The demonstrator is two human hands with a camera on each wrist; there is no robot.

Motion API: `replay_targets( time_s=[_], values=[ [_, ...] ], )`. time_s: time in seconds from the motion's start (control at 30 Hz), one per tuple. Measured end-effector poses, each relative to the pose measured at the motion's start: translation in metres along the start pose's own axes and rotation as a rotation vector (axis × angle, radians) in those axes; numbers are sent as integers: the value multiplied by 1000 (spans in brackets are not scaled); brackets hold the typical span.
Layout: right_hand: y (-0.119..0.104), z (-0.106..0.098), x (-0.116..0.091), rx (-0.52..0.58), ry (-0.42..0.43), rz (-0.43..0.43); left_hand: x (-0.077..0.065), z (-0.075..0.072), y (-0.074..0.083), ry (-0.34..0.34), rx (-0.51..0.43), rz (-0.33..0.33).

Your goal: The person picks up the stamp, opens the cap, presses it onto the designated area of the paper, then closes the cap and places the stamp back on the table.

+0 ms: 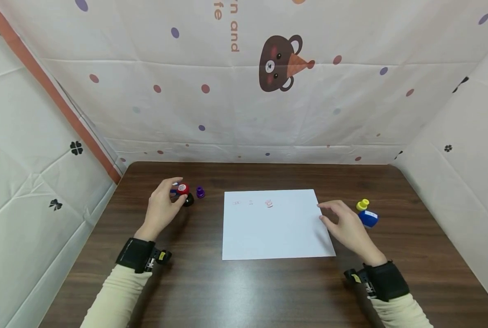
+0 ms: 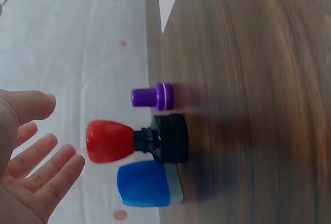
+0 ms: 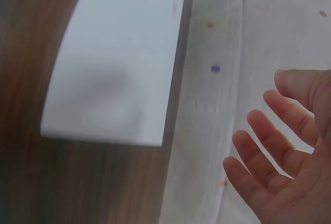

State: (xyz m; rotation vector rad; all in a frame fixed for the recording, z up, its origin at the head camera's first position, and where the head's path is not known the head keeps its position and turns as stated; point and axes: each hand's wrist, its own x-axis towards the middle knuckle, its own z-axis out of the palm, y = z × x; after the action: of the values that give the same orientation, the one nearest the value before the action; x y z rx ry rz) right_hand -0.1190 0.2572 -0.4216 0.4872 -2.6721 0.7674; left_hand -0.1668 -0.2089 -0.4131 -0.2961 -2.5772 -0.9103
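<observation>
My left hand [image 1: 160, 207] is spread around the red-topped stamp [image 1: 182, 189], its thumb and fingers apart from the knob in the left wrist view. That stamp has a red knob and a black base [image 2: 171, 138], and it stands upright. Close beside it are a blue stamp [image 2: 143, 183] and a small purple stamp [image 2: 153, 96]. Over the right edge of a white sheet of paper [image 1: 268, 232] hovers my right hand [image 1: 345, 228], fingers parted and holding nothing. Small red marks [image 1: 269, 203] show near the sheet's top edge.
To the right of the right hand, a yellow stamp [image 1: 362, 204] and another blue stamp [image 1: 368, 218] stand together on the brown wooden table [image 1: 244, 291]. White patterned cloth [image 1: 235, 109] hangs behind the table and along both sides.
</observation>
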Motion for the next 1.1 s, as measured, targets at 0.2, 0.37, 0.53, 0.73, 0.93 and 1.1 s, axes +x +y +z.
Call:
replay_targets(
  time_s=[0.2,0.37,0.53,0.73,0.93,1.1],
  values=[
    [14,-15,-1,-18,21,12,-5,4,10,-1,-26,47],
    [23,-27,-2,-52,52,-3,-9,8,17,-10,-32,65],
    [34,-36,-3,-84,41,25,-11,14,24,-21,-47,90],
    [50,-41,-6,-124,-4,103,-12,21,29,-30,-65,98],
    [65,-42,-11,-198,-45,155,-11,26,31,-39,-87,87],
    [74,-42,-15,-273,-80,172,-11,30,32,-36,-94,86]
  ],
)
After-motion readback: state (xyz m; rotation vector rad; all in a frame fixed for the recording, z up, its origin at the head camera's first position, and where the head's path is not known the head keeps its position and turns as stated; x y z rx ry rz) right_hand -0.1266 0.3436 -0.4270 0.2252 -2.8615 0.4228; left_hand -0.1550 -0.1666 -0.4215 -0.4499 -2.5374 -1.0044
